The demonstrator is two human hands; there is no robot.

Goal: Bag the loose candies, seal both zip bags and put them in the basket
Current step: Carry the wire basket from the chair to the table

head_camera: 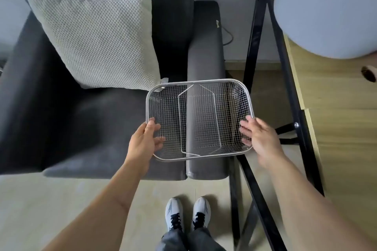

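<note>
Far left I see a dark grey armchair point(67, 120) with a pale textured cushion point(98, 40) leaning on its back. Moving right, my left hand point(145, 141) has the left short side of the wire mesh basket point(201, 81), thumb over the rim, fingers curled under and inside the mesh, so clamped on the basket. The basket sits up in the air over the chair's right armrest point(206, 57), roughly level, empty; two folded wire handles lie flat inside it. No candies or zip bags are in view, so the bagging looks not yet begun and I judge this is just fetching the container. Right hand point(258, 134) is at the right short side, fingers spread and slightly blurred, tips touching the mesh wall; I can't tell if it has closed on the rim. Handling guess: thin steel mesh, light, stiff enough to hold shape, rim smooth and a bit slick, mesh could snag fingertips. Best hold is the thick rim on both short sides, thumbs on top, or the handles flipped up. Further right there's a black metal frame point(285, 79) and a wooden table point(336, 128) with a pale blue round thing point(326, 10) on it. My sneakers point(187, 213) are on the floor below.
</note>
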